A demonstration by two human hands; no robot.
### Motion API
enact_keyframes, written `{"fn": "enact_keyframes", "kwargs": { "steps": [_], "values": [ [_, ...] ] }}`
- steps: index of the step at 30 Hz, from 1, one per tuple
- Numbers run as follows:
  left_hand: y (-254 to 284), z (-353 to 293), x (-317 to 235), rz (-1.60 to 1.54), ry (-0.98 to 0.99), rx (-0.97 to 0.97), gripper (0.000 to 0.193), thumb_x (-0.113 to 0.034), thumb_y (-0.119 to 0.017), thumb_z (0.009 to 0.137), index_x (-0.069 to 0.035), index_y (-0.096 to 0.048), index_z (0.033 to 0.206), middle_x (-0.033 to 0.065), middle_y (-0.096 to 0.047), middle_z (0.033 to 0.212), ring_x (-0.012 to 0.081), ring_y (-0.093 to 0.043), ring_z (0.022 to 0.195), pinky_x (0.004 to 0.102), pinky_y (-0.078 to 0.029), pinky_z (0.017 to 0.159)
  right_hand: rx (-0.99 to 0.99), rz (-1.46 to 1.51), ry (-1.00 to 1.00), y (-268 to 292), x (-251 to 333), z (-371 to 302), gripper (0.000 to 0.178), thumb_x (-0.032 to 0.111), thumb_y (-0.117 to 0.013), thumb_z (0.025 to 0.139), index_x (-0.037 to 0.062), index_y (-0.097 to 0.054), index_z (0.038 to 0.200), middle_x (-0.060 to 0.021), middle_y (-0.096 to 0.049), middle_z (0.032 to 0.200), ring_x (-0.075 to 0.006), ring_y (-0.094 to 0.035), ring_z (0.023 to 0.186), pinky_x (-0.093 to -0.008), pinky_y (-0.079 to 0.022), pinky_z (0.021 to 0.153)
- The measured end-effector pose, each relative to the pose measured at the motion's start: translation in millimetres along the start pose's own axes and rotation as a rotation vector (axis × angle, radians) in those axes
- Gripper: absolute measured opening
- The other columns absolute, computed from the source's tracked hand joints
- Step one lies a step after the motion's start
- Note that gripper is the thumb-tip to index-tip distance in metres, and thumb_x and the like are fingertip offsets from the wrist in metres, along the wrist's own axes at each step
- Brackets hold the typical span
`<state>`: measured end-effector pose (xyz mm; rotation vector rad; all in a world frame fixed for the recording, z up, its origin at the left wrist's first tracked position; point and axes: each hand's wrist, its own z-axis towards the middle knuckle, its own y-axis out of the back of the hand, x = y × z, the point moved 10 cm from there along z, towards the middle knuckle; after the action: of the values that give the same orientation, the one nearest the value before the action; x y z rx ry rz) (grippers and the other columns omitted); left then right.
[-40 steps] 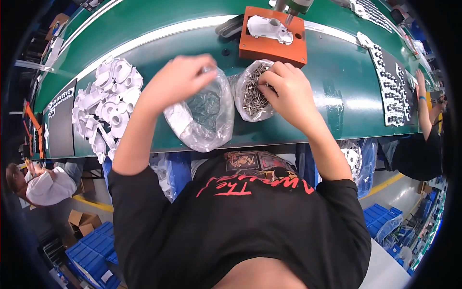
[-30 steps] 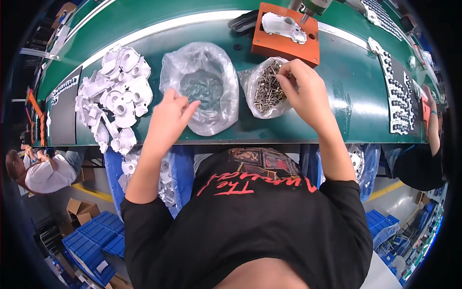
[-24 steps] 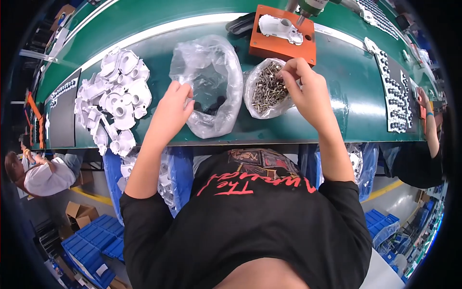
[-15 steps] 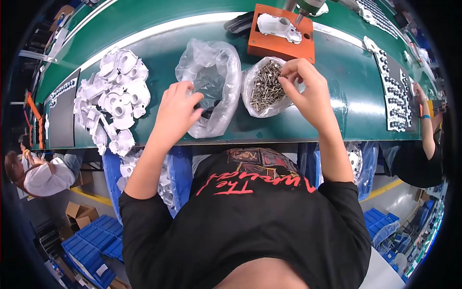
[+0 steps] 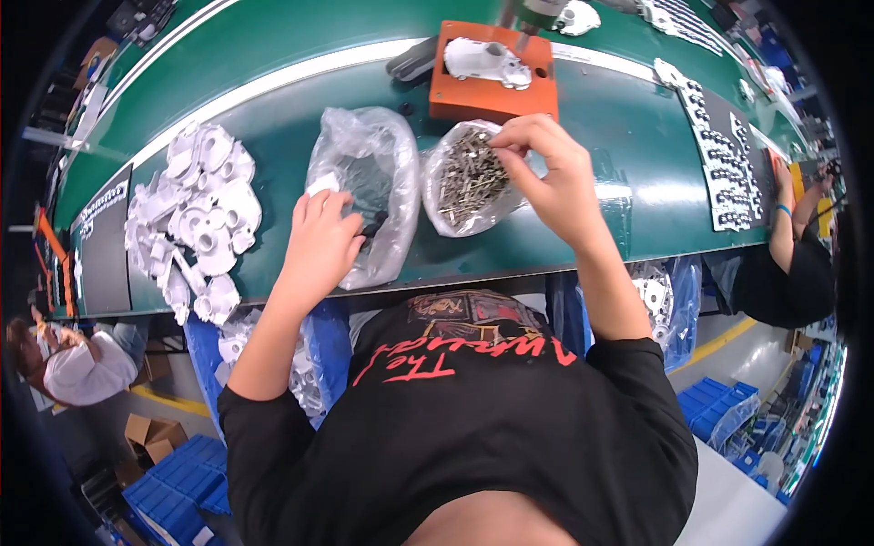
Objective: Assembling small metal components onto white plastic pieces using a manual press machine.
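Note:
My left hand point(image 5: 320, 241) is over the near left rim of a clear plastic bag point(image 5: 405, 196). Its fingers are bent and slightly apart, close to a few small black parts point(image 5: 375, 221) inside the bag; nothing shows in its grasp. To the right stands a second clear bag point(image 5: 433, 196) with its mouth spread, full of small metal pins point(image 5: 472, 182). At that bag's right edge is my right hand point(image 5: 551, 173), thumb and forefinger pinched together above the pins. What the pinch holds is too small to make out.
Behind the pins, an orange fixture block point(image 5: 492, 102) carries a white housing point(image 5: 482, 60) under a tool head point(image 5: 537, 14). White housings point(image 5: 208, 218) lie heaped at left. A rack of parts point(image 5: 719, 164) and a co-worker's arm point(image 5: 781, 218) are at right. Lined bins stand below the bench edge.
The whole view has shifted, so the bench things appear further left and lower. My left hand has moved slightly right against its bag. My right hand stays pinched over the pins.

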<state>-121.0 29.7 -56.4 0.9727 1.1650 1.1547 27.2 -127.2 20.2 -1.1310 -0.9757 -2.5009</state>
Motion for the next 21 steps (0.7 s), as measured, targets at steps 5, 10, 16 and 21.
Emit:
{"fn": "enact_keyframes", "kwargs": {
  "steps": [5,10,16,21],
  "values": [
    [24.4,4.0,9.2,-0.065,0.061,-0.159,0.013,-0.008,-0.067,0.072,-0.004,-0.058,0.079,0.0103,-0.053,0.112,0.0310,-0.047,0.113,0.0485,-0.032,0.100,-0.029,0.067,0.004,2.8,-2.0,-2.6,0.012,-0.006,-0.062,0.077,-0.0013,-0.063,0.087,-0.0071,-0.062,0.089,-0.0152,-0.057,0.076,-0.0265,-0.046,0.068],
    [33.5,6.0,57.4,-0.866,0.437,-0.278,0.008,-0.005,-0.058,0.083,-0.001,-0.051,0.081,0.0146,-0.061,0.107,0.0185,-0.064,0.083,0.0298,-0.048,0.076,-0.032,0.078,-0.041,4.4,-10.4,-5.6,0.010,-0.007,-0.060,0.076,-0.0018,-0.061,0.084,-0.0070,-0.061,0.087,-0.0152,-0.057,0.076,-0.0266,-0.046,0.069],
    [20.1,62.4,53.5,-1.311,0.363,-0.084,0.009,-0.006,-0.056,0.089,-0.002,-0.049,0.087,0.0132,-0.065,0.096,0.0099,-0.059,0.066,0.0220,-0.044,0.059,-0.029,0.095,-0.092,9.0,-14.5,-10.2,0.011,-0.006,-0.060,0.077,-0.0012,-0.058,0.086,-0.0056,-0.060,0.085,-0.0131,-0.057,0.076,-0.0258,-0.046,0.071],
    [22.2,133.9,36.4,-1.427,0.212,-0.080,0.017,-0.008,-0.061,0.086,0.002,-0.054,0.098,0.0103,-0.064,0.090,0.0125,-0.059,0.068,0.0252,-0.047,0.061,-0.075,0.183,-0.145,20.2,-26.8,-17.1,0.017,-0.005,-0.061,0.079,-0.0015,-0.054,0.094,-0.0042,-0.060,0.085,-0.0105,-0.057,0.078,-0.0244,-0.046,0.072]
  ]
}}
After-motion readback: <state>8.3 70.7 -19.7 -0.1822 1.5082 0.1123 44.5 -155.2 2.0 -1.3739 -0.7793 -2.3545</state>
